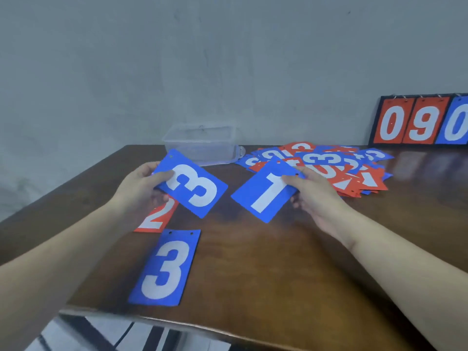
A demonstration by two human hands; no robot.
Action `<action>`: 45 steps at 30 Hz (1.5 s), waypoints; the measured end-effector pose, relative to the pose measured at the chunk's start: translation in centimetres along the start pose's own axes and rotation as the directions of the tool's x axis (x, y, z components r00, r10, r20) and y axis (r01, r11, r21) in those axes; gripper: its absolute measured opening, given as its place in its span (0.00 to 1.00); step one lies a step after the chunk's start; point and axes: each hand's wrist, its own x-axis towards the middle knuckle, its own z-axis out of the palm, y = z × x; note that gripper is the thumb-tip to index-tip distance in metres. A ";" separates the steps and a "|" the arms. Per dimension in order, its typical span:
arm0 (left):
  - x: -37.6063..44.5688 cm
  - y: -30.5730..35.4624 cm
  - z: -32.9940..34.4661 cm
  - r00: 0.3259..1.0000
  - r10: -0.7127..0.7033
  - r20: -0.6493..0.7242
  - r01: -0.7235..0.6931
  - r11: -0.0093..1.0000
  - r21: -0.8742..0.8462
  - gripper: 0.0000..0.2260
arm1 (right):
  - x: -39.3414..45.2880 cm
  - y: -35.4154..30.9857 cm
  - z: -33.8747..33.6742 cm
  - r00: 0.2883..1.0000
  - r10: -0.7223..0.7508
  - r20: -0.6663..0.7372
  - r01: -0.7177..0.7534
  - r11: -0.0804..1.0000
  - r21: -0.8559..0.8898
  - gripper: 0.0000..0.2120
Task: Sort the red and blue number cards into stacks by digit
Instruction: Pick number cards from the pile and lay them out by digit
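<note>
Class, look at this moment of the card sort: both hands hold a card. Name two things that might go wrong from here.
1. The left hand holds a blue 3 above the red 2; dropped there, it would mix digits instead of joining the lying 3.
2. The right hand, holding the 1, is close to the loose pile and might scatter it.

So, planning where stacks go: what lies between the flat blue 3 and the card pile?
Head view: only bare table between the flat blue 3 and the card pile.

Single head view, looking forward and down, close over wooden table (pixel 253 262), wall behind
</note>
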 end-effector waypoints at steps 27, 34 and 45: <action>-4.0 -5.3 -4.3 0.934 0.274 0.231 -0.327 0.388 0.862 0.21 | -4.2 -1.2 7.5 0.984 0.029 0.174 -0.013 0.996 -0.091 0.09; -4.0 -5.3 -9.8 0.907 0.419 -0.040 -0.241 0.595 0.767 0.09 | -4.5 -1.9 14.2 0.949 -0.020 0.314 0.109 0.956 -0.271 0.09; -5.8 -4.4 -18.5 0.884 0.390 -0.259 -0.127 0.732 0.669 0.10 | -6.1 -1.0 28.7 0.846 0.028 0.533 0.191 0.916 -0.351 0.07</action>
